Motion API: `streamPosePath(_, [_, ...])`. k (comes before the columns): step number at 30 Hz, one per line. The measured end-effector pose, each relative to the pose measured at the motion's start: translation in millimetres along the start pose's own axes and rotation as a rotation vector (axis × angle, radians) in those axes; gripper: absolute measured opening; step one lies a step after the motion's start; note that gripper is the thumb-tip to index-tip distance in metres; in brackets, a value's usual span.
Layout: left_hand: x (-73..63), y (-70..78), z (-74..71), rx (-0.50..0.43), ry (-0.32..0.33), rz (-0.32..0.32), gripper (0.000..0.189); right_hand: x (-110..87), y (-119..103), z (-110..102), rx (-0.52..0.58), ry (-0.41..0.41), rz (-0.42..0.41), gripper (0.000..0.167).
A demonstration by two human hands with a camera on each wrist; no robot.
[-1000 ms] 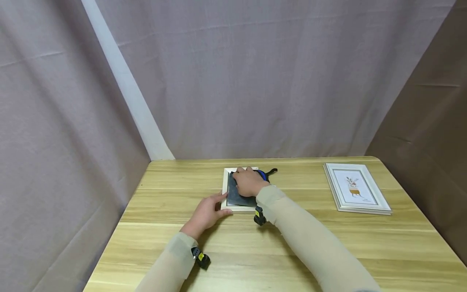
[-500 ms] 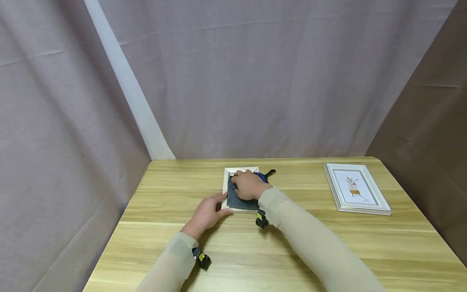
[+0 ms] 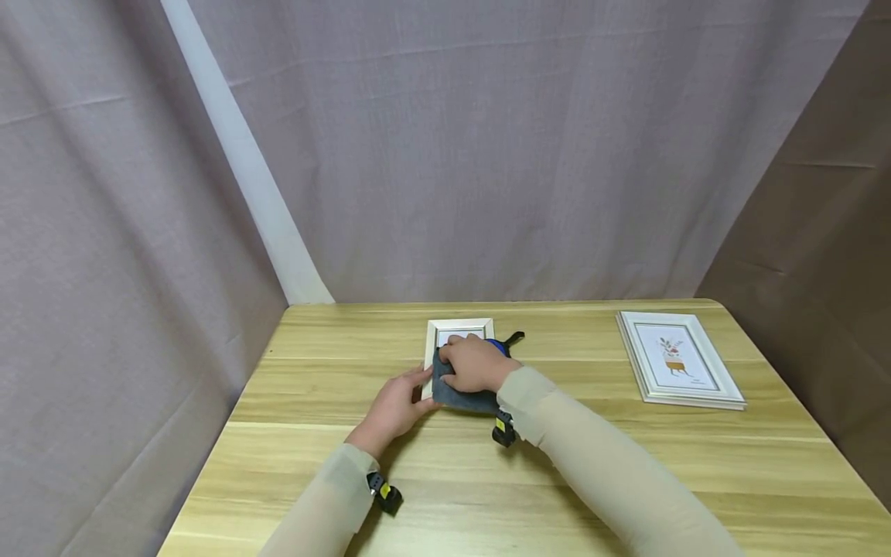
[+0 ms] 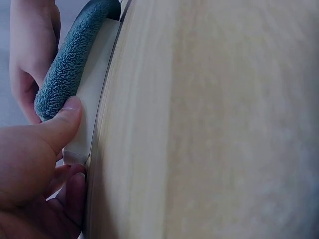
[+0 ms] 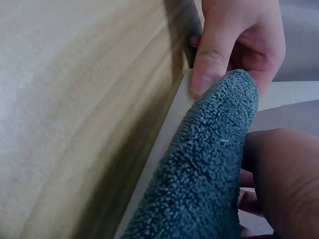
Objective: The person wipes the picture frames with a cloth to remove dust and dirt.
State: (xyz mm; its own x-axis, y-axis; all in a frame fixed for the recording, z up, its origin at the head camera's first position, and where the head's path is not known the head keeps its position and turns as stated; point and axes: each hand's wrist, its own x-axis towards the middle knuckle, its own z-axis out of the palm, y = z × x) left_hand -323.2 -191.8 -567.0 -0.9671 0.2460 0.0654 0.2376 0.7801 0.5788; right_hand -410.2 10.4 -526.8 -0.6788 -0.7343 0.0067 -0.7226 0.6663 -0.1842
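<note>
A small white picture frame [image 3: 459,323] lies on the wooden table. My left hand [image 3: 393,406] grips its near left corner; in the left wrist view the thumb is on the near edge and the fingers are at the side. My right hand [image 3: 476,363] holds a dark grey-green cleaning cloth [image 3: 462,398] down on the frame, fingers bent over it. Fluffy pile shows on the cloth [image 5: 199,164] in the right wrist view, where its edge hangs over the near side. A blue piece [image 3: 498,346] with a black strap [image 3: 515,338] sticks out beyond the right hand.
At the right of the table [image 3: 313,340] lies a stack of white picture frames [image 3: 685,360], the top one showing a plant in an orange pot. Grey curtains [image 3: 445,155] hang behind and to the left, with a brown one [image 3: 814,232] at the right.
My right hand has drawn the cloth toward the near edge, uncovering the frame's far part and the picture there. The left hand has stayed at the corner.
</note>
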Motion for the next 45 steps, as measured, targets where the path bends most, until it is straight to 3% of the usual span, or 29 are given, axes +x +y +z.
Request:
streamPosePath(13, [-1.2, 1.9, -1.3, -0.002, -0.002, -0.005, 0.065, -16.4, -10.0, -4.5, -0.046, -0.024, -0.027, 0.035])
streamPosePath(20, [-1.5, 4.7, -2.0, 0.018, 0.01, 0.026, 0.064, -22.6, -7.1, 0.4, -0.068, -0.018, -0.011, 0.04])
streamPosePath(30, [-0.5, 6.7, -1.5, 0.015, -0.029, -0.024, 0.068, -35.0, -2.8, 2.8, -0.099, 0.024, -0.041, 0.044])
streamPosePath(45, [-2.9, 9.8, -1.7, -0.027, -0.027, -0.051, 0.071, -69.0, 27.6, 6.8, -0.088, 0.094, -0.016, 0.047])
